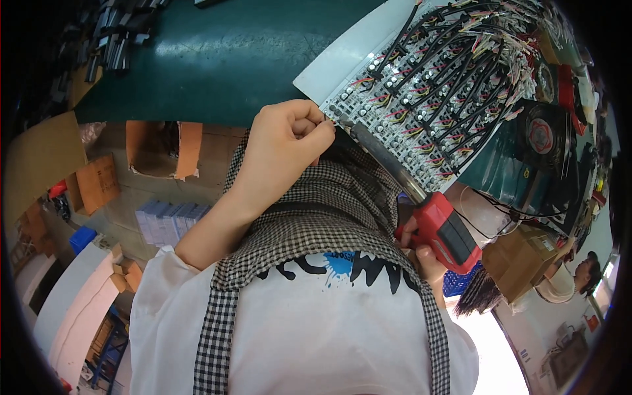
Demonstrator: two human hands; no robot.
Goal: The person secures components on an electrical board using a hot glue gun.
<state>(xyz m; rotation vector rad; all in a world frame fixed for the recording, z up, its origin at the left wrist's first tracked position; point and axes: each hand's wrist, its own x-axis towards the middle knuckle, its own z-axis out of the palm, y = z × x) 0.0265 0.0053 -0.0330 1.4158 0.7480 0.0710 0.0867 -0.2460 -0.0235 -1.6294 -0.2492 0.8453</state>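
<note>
My right hand (426, 258) is wrapped round the handle of a red soldering gun (446, 232). Its long dark barrel slopes up and left, and the tip meets the near left corner of a panel of small circuit boards (395, 122). At that same corner my left hand (289, 135) is closed in a pinch, close to the tip; what lies between thumb and finger is too small to make out. Black cables (454, 79) with red and yellow leads run across the panel, and their stripped ends bunch at the far right.
The panel rests on a white sheet (342, 56) on the green table (217, 59). Dark metal parts (118, 43) are heaped at the far left. A black round fan-like device (541, 135) stands at the right. Cardboard boxes (161, 151) sit below the table edge. Another person (559, 283) is at the far right.
</note>
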